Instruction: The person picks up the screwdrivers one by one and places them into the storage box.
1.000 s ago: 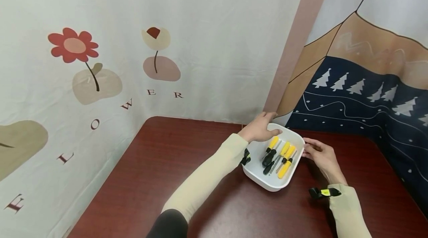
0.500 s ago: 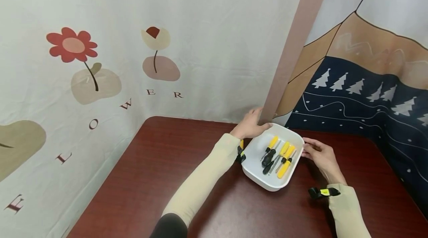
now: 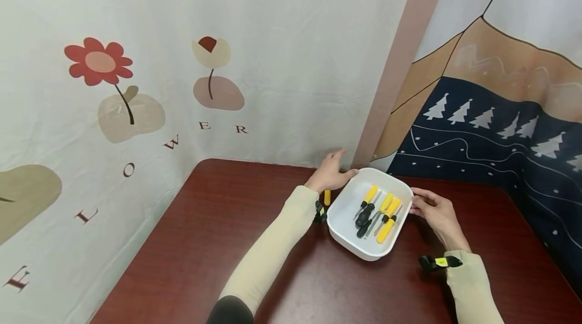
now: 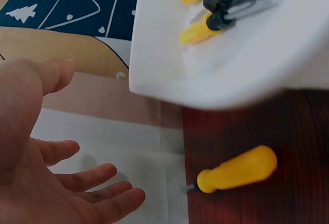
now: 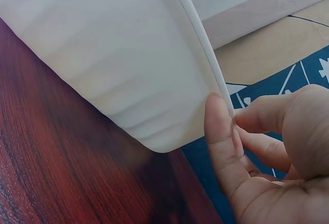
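Observation:
A white plastic tub (image 3: 349,202) sits on the table with several screwdrivers inside, among them a black-handled screwdriver (image 3: 362,217) and a yellow-handled screwdriver (image 3: 386,231). My right hand (image 3: 440,217) pinches the tub's right rim between thumb and fingers, clearly seen in the right wrist view. Off the tub's back left corner is my left hand (image 3: 328,175), fingers spread and nothing held. Near its wrist, another yellow screwdriver (image 4: 239,170) lies on the table just left of the tub. The head view shows only its yellow handle.
The dark red wooden table (image 3: 218,223) extends left and in front of the tub. A printed curtain (image 3: 291,61) hangs right behind its back edge, close to my left fingertips. Dark blue curtain fabric (image 3: 491,137) borders the table's back right.
My left hand has moved left, from over the tub's back left rim to beside it, uncovering the yellow screwdriver on the table. The right hand stays at the rim.

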